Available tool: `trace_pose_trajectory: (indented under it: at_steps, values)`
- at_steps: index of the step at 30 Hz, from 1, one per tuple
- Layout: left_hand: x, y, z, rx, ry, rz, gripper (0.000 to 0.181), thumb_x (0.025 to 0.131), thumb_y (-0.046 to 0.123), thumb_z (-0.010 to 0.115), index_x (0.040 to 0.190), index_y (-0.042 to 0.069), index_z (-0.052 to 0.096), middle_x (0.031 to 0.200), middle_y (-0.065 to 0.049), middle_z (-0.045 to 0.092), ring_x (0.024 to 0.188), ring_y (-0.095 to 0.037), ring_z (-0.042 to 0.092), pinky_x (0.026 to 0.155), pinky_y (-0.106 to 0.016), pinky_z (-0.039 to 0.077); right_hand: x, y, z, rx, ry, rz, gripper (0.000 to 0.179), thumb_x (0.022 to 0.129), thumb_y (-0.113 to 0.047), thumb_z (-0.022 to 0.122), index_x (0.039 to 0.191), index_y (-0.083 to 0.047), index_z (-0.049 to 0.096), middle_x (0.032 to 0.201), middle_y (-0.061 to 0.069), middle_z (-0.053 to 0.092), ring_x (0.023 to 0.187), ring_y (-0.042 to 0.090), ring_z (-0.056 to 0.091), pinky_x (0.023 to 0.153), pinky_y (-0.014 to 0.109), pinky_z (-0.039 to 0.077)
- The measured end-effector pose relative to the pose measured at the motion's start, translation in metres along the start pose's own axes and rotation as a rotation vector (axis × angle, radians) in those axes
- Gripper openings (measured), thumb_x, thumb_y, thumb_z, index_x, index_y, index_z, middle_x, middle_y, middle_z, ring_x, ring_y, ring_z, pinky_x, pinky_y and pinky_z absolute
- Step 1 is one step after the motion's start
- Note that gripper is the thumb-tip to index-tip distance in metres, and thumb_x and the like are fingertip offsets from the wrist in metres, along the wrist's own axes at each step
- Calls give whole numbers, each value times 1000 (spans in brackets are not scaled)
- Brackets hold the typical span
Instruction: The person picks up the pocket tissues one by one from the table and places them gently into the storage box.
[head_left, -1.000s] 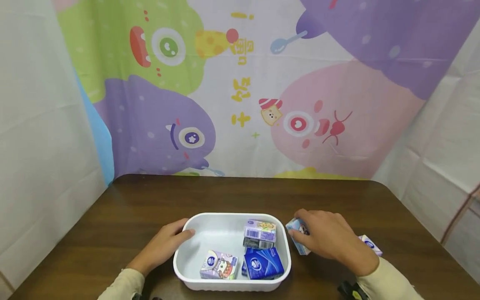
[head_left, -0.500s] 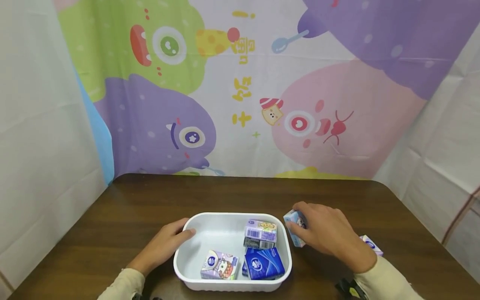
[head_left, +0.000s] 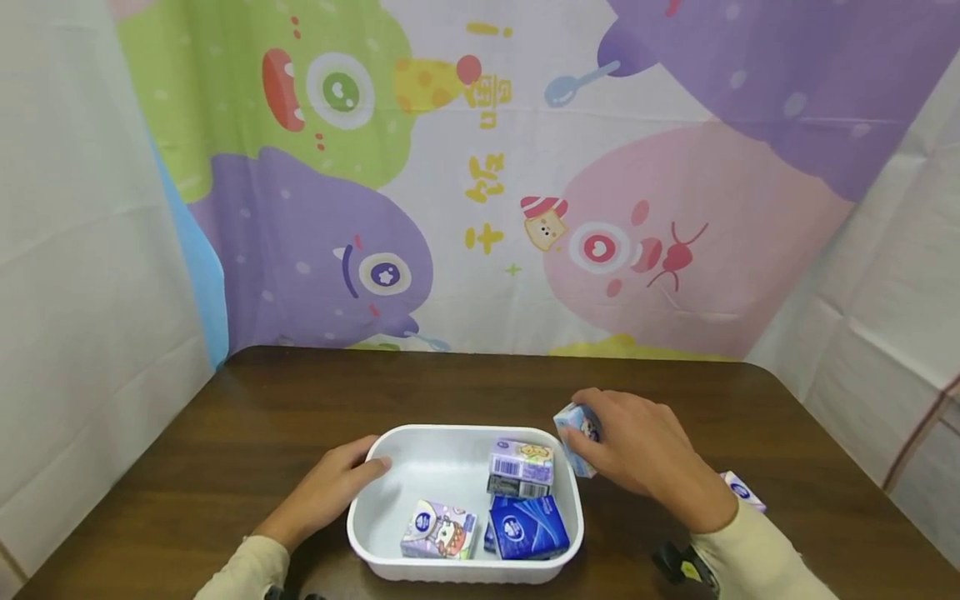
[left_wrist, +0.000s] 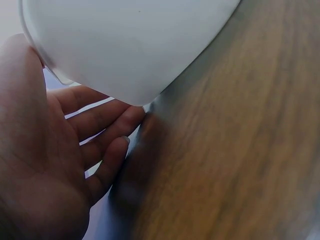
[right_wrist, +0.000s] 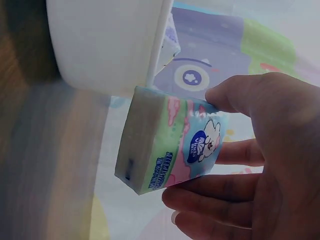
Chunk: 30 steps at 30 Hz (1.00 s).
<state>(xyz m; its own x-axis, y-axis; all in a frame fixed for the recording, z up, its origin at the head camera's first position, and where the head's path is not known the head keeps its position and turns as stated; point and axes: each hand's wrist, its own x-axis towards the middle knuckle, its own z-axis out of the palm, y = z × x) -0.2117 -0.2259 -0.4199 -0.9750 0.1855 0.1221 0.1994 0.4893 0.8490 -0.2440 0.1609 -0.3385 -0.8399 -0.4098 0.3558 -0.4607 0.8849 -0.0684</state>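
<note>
My right hand (head_left: 641, 446) pinches a light-blue tissue pack (head_left: 576, 440) between thumb and fingers, above the table and beside the right rim of a white plastic basin (head_left: 397, 569). In the right wrist view the tissue pack (right_wrist: 185, 142) shows a cartoon white animal and a blue logo. My left hand (head_left: 337, 482) grips the basin's left rim, thumb over the edge and fingers against the outside wall, as the left wrist view also shows. Inside the basin lie a lilac cartoon tissue pack (head_left: 438, 530), a dark-blue tissue pack (head_left: 528, 527) on another, and a purple tissue pack (head_left: 521, 460) on a grey one.
Another tissue pack (head_left: 742, 492), white and purple, lies on the brown table (head_left: 300, 392) right of the basin, partly behind my right forearm. A cartoon-printed cloth (head_left: 480, 317) hangs beyond the table's far edge, with pale cloth at both sides.
My right hand has lifted the light-blue tissue pack and carried it up and left, towards the basin's right rim. The left hand and the basin stay where they were.
</note>
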Motion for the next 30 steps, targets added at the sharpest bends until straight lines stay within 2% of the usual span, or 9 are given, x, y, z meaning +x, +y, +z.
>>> trace_pose_trajectory:
  at_steps: [5,9,16,21,30]
  values:
    - [2,-1,-1,1,-12,31,33,101,27,59,126,6,64,108,-9,69,89,-18,65,74,-29,55,1,-2,-1,0,59,-31,41,89,-53,68,115,-21,70,97,-3,72,79,16,65,60,38,53]
    - [2,-2,0,13,-8,18,32,101,28,59,125,8,65,106,-7,69,89,-17,65,74,-28,54,2,-7,-2,7,90,-52,41,89,-53,68,116,-21,71,99,-2,72,83,18,67,62,40,54]
    - [-1,-5,1,16,-11,0,31,101,30,59,123,8,65,103,-6,68,87,-18,65,73,-28,54,3,-20,-5,33,81,-78,43,90,-54,67,117,-22,71,103,-2,73,90,19,69,68,42,56]
    - [-1,-5,0,10,-14,-4,32,101,30,59,122,7,65,102,-7,68,86,-18,66,72,-28,55,5,-29,-7,43,110,-122,43,90,-55,67,117,-21,72,106,-2,73,94,19,70,69,40,57]
    - [0,-2,1,11,-6,12,31,101,28,59,123,7,65,103,-7,69,87,-17,65,73,-28,54,11,-48,-11,52,125,-158,42,89,-55,67,115,-22,72,105,-3,73,93,18,70,67,37,57]
